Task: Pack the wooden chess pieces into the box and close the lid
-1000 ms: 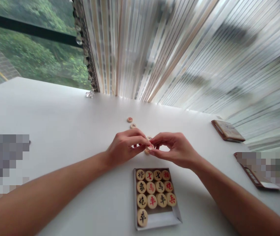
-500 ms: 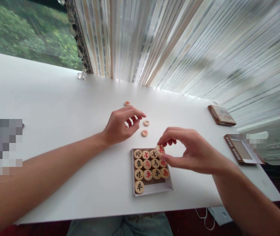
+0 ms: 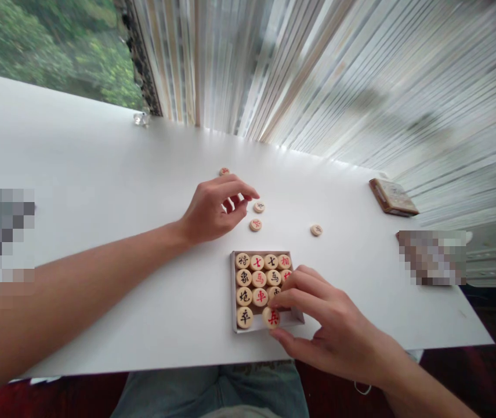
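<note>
Head view, red-marked disc (image 3: 271, 318): pinched by the right hand (image 3: 323, 318), over the front of the box (image 3: 257, 320); contact with its floor unclear.
Disc handling: likely light, hard, smooth, sturdy; hold by the rim.
Right hand pose: palm down, thumb nearest the wearer.
Left hand (image 3: 212, 210): loosely curled, visibly holding nothing, beside a black-marked disc (image 3: 259, 207).

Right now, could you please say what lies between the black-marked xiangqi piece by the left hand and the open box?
In the head view, a red-marked xiangqi piece lies between them on the table.
</note>
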A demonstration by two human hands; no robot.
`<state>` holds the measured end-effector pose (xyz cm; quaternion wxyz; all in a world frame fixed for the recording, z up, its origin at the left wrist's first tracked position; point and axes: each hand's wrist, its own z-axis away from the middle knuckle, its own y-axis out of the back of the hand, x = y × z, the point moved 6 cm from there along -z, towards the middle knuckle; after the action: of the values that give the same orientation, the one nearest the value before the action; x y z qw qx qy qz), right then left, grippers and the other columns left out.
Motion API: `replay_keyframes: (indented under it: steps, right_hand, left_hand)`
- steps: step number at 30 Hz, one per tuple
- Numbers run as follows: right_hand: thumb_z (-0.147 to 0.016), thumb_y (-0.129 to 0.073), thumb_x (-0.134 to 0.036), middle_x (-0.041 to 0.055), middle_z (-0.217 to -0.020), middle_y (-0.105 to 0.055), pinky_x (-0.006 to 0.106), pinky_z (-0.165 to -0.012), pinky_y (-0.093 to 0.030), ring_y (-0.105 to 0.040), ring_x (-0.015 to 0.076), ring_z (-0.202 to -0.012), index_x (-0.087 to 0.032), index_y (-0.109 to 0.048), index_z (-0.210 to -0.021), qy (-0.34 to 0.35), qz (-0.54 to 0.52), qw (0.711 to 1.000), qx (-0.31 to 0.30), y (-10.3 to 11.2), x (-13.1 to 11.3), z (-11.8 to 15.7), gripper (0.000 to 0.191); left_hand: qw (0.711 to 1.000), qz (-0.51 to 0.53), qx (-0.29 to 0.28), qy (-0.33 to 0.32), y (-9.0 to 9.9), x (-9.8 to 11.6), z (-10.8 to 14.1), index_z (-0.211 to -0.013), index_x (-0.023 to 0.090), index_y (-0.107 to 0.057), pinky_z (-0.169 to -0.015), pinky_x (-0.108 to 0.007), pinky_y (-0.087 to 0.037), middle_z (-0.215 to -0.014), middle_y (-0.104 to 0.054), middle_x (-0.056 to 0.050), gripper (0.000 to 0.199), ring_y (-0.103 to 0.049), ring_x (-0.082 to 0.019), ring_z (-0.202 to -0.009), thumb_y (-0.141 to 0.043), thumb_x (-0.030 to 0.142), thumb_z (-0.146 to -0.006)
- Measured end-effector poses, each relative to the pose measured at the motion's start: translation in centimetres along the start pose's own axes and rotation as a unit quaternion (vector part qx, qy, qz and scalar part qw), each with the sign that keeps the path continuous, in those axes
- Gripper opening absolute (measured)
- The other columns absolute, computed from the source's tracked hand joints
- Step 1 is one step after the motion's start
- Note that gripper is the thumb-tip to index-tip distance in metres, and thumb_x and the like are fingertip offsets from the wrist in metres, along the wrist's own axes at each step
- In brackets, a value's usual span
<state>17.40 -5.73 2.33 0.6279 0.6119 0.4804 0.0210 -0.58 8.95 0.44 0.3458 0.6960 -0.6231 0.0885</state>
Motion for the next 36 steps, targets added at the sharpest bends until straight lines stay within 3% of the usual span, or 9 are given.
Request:
replay_keyframes:
  steps: [11, 17, 36]
  right_hand:
    - [-0.096, -0.073, -0.018, 0.0088, -0.101, -0.070, 0.039, -0.087, -0.055, -0.062, 0.0236, -0.093, -0.018, -0.069, -0.114, 0.015, 0.039, 0.999, -0.002, -1.0, 0.1, 0.7, 0.018]
    - [-0.097, -0.072, -0.015, 0.0066, -0.093, -0.066, 0.034, -0.076, -0.050, -0.056, 0.0210, -0.084, -0.019, -0.073, -0.116, 0.027, 0.032, 0.999, 0.002, -0.7, -0.3, 1.4, 0.020]
    - [-0.099, -0.067, -0.012, 0.0088, -0.093, -0.066, 0.037, -0.074, -0.046, -0.055, 0.0216, -0.080, -0.016, -0.072, -0.120, 0.074, 0.077, 0.994, -0.027, -1.4, -0.8, 1.7, 0.022]
  left_hand:
    - [1.000, -0.002, 0.001, -0.001, -0.1, -0.1, 0.0, -0.098, 0.012, -0.079, -0.054, -0.016, -0.054, -0.091, -0.077, -0.004, 0.022, -0.067, -0.009, -0.065, -0.063, 0.002, -0.086]
    - [1.000, -0.008, -0.002, 0.002, -0.1, 0.0, -0.1, -0.098, 0.014, -0.079, -0.054, -0.018, -0.055, -0.091, -0.078, -0.004, 0.021, -0.067, -0.009, -0.065, -0.063, 0.003, -0.088]
    - [1.000, -0.024, -0.007, 0.007, -0.2, 0.1, -0.1, -0.097, 0.015, -0.079, -0.055, -0.020, -0.055, -0.091, -0.079, -0.004, 0.022, -0.067, -0.009, -0.063, -0.064, 0.003, -0.086]
